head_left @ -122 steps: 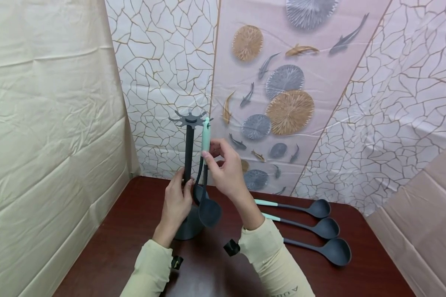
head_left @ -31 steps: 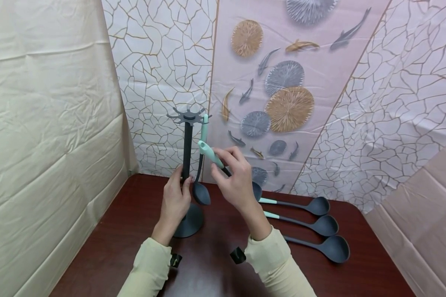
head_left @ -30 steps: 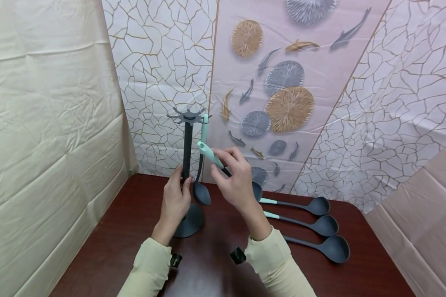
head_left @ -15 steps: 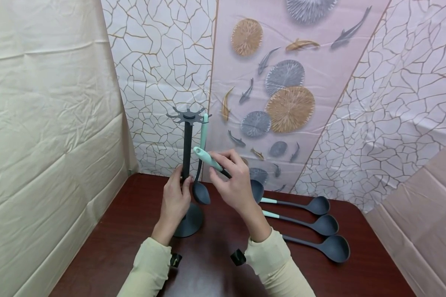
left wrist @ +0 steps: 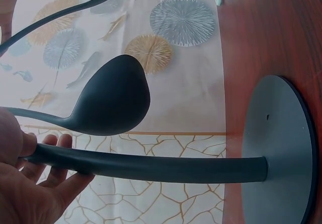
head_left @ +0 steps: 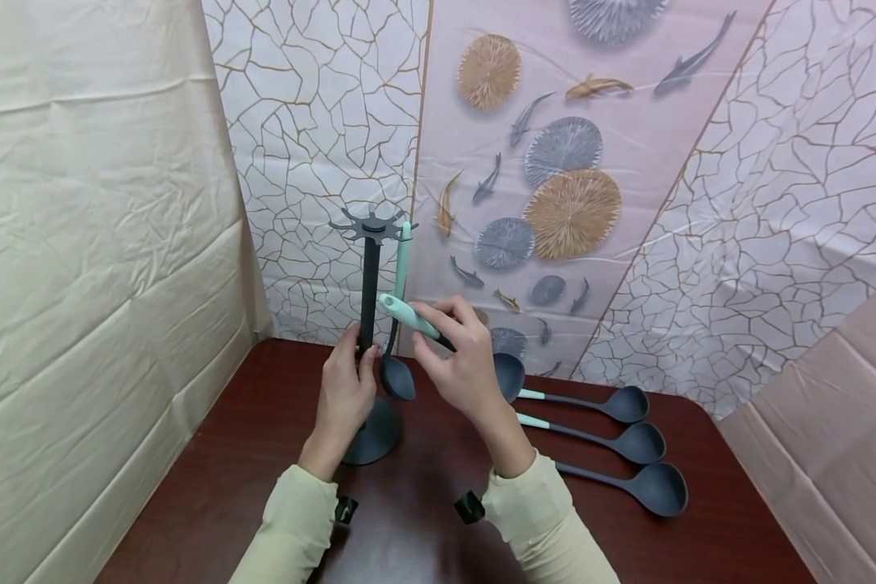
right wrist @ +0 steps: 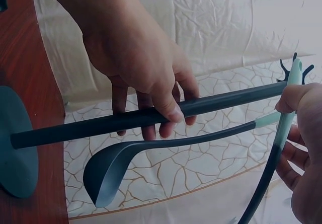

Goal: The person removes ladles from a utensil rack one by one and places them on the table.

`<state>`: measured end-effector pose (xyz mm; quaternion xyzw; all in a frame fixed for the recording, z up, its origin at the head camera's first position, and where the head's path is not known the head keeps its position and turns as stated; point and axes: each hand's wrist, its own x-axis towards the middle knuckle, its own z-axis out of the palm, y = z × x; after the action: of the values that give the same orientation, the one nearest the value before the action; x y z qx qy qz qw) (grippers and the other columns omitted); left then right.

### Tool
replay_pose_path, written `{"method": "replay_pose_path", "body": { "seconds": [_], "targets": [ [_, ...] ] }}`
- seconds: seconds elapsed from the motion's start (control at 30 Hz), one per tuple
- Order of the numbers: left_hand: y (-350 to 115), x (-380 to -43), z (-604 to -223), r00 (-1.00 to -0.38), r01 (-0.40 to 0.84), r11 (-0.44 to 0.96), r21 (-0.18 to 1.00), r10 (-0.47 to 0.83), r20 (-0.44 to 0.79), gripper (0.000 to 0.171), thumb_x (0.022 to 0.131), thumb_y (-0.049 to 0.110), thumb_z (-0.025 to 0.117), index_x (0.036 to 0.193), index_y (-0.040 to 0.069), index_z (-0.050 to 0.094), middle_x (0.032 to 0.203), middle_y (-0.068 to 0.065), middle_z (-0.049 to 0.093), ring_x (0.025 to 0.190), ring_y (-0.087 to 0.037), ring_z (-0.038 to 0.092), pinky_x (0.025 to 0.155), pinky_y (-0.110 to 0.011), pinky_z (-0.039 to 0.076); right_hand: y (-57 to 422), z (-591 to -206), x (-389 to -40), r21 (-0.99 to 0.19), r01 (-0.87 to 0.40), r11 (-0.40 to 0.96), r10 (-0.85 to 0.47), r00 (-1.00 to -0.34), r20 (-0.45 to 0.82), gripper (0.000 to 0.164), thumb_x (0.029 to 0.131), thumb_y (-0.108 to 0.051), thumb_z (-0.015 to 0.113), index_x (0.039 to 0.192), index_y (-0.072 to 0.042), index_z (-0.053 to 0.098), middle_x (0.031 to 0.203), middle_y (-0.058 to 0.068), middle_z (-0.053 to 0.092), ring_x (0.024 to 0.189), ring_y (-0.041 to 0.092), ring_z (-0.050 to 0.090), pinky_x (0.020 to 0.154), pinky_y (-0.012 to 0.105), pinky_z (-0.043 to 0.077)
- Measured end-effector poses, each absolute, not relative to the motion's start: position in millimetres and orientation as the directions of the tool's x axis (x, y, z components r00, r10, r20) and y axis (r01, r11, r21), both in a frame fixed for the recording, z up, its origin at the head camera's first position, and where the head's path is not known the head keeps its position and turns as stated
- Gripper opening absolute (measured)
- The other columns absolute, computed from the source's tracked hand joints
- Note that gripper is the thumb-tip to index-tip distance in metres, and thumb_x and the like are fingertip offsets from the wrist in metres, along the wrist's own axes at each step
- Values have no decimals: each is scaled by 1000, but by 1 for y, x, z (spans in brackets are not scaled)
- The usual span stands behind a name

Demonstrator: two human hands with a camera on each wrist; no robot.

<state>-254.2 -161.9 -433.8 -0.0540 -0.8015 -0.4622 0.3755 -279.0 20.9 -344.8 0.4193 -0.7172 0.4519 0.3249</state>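
My left hand (head_left: 345, 393) grips the dark upright pole of a utensil stand (head_left: 369, 284), thumb and fingers around it. A ladle (head_left: 398, 378) with a mint handle hangs from the stand's hooked top, just right of the pole. My right hand (head_left: 458, 357) pinches a second ladle (head_left: 409, 315) by its mint handle, thumb against fingers. That held ladle tilts, its handle tip toward the pole and its dark bowl down to the right, partly behind the hand. In the right wrist view, the held handle (right wrist: 286, 126) crosses in front of the hanging ladle's handle (right wrist: 266, 119).
Three more ladles lie in a row on the dark red table (head_left: 212, 487) at the right: far (head_left: 626, 405), middle (head_left: 641, 444) and near (head_left: 660, 489). The stand's round base (head_left: 374, 438) sits on the table. Patterned cloth (head_left: 321, 122) hangs behind.
Four seconds ago the right hand held the ladle upright by the hooks; it has since moved down, its bowl swinging right. Lately the handle tip has dropped slightly. The left hand stays on the pole.
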Motion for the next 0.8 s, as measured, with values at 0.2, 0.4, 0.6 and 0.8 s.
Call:
{"method": "replay_pose_path", "body": {
  "seconds": [0.2,0.4,0.6,0.8],
  "targets": [
    [-161,-254,-434,-720,430,559,709,-262,643,36,107,5,61,143,2,56,110,-13,69,104,-30,69,91,-51,57,21,-347,-279,-386,-893,230,-312,-443,841,36,91,0,75,125,-11,79,106,6,63,91,20,60,74,37,51],
    [-161,-254,-434,-720,426,561,710,-264,641,36,107,6,62,143,3,56,111,-14,68,104,-31,69,90,-51,57,21,-348,-278,-389,-892,229,-319,-446,836,33,93,-4,73,125,-11,79,106,5,63,89,19,58,73,36,48],
    [-162,-255,-435,-720,423,565,709,-265,641,35,107,5,61,142,2,57,111,-14,68,103,-32,69,89,-52,57,22,-349,-277,-384,-894,233,-326,-444,835,33,93,-3,74,125,-11,79,106,5,64,89,20,59,72,37,50],
    [-162,-255,-434,-724,424,558,713,-265,637,35,107,5,61,142,2,57,111,-14,68,104,-31,69,90,-52,57,22,-350,-277,-376,-895,240,-334,-440,833,33,94,-3,73,125,-11,79,105,6,64,86,21,58,68,41,50]
  ]
}}
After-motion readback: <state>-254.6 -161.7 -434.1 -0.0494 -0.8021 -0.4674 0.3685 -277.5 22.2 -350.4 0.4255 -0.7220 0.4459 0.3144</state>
